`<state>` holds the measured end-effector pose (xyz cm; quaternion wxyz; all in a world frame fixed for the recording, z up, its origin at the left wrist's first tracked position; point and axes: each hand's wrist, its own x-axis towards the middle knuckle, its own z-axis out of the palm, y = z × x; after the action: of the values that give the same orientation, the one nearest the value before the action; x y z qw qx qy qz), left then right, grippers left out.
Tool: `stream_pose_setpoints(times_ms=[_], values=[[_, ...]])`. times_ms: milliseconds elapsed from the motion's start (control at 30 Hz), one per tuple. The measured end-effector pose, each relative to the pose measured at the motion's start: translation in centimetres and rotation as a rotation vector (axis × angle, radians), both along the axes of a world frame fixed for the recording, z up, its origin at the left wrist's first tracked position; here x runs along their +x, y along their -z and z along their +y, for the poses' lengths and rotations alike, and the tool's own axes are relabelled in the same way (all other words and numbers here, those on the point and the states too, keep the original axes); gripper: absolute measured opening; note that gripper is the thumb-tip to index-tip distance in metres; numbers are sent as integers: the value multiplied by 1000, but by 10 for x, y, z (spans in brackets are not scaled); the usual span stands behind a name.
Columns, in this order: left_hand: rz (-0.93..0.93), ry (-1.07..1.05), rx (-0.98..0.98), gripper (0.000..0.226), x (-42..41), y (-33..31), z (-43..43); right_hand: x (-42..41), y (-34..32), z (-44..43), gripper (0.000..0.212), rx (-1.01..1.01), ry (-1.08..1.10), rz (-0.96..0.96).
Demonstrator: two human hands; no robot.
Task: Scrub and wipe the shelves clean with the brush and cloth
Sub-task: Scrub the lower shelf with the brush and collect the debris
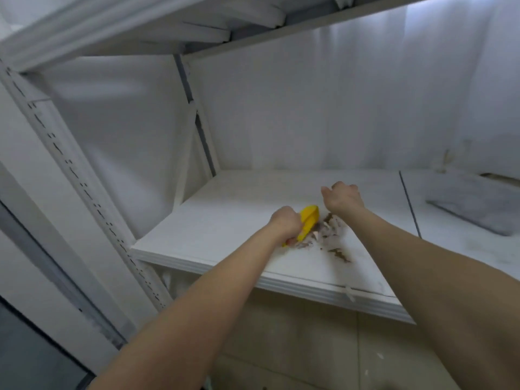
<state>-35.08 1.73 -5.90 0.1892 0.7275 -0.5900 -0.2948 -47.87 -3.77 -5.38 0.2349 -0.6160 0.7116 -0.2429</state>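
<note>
My left hand (284, 223) grips the handle of a yellow brush (309, 220) that lies low on the white shelf board (225, 220). Brown dirt and pale flakes (333, 237) are scattered on the board just right of the brush. My right hand (343, 197) hovers or rests behind the dirt with its fingers curled, and nothing shows in it. A grey cloth (475, 209) lies on the neighbouring shelf board to the right, away from both hands.
A perforated white upright (84, 181) stands at the left, and another shelf (140, 32) hangs overhead. A dark seam (409, 204) divides the two boards. White sheeting backs the shelf. Tiled floor (309, 347) shows below the front edge.
</note>
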Motion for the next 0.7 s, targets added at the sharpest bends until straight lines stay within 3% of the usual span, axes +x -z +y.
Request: stream_pose_setpoints(times_ms=[167, 300, 433, 567, 700], values=[[-215, -66, -168, 34, 38, -4, -42, -42, 22, 11, 42, 106, 136, 177], [-347, -43, -142, 35, 47, 16, -69, -59, 42, 16, 33, 199, 190, 293], [-275, 131, -165, 38, 11, 27, -71, -62, 52, 12, 20, 152, 191, 357], [-161, 364, -73, 27, -34, 27, -59, -65, 53, 7, 31, 124, 222, 351], [-50, 472, 30, 33, -39, 4, -60, -70, 50, 8, 29, 155, 189, 321]])
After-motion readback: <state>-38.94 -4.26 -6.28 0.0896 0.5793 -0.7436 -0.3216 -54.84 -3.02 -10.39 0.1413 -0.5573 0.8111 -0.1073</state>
